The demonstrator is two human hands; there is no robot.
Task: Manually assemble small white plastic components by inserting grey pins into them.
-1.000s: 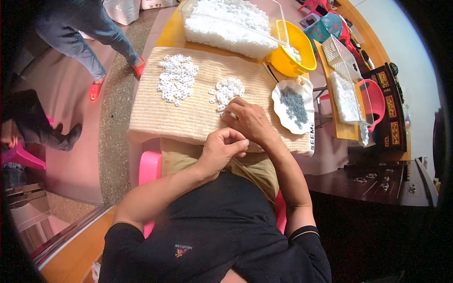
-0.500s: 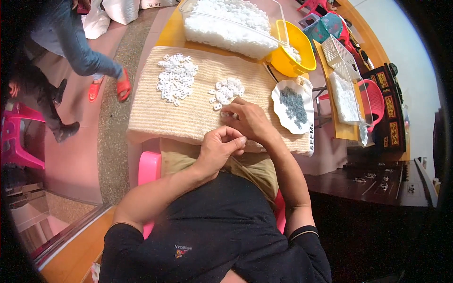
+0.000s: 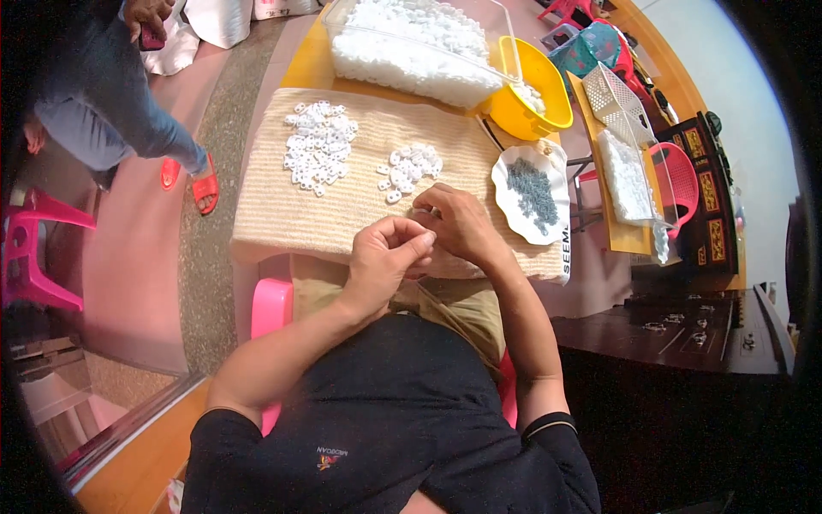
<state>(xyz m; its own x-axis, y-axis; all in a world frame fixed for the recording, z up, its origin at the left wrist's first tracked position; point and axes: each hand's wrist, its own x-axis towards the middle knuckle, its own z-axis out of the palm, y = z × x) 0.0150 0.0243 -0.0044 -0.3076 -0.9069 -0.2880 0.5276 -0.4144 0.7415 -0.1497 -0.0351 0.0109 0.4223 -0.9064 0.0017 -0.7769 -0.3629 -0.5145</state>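
Close to the near edge of a striped beige towel [image 3: 265, 201], my left hand [image 3: 381, 257] pinches thumb and forefinger together; whatever lies between them is too small to make out. My right hand [image 3: 462, 224] is just beside it on the right, its fingers curled and their tips partly hidden. Beyond my hands lies a small heap of white plastic pieces [image 3: 413, 164] with holes. A larger heap of similar pieces [image 3: 318, 147] spreads farther left. To the right, a white scalloped dish [image 3: 505, 184] holds many tiny grey-blue parts [image 3: 533, 195].
A clear bin [image 3: 411, 81] full of white pieces stands at the far edge beside a yellow bowl [image 3: 505, 116]. Farther right is a side table [image 3: 629, 238] with a white basket [image 3: 612, 94]. A person in red sandals [image 3: 204, 190] is at left, near a pink stool [image 3: 38, 231].
My right hand has drawn back from the small heap towards my left hand. The left hand has shifted slightly left and up. The person at left has moved a foot nearer.
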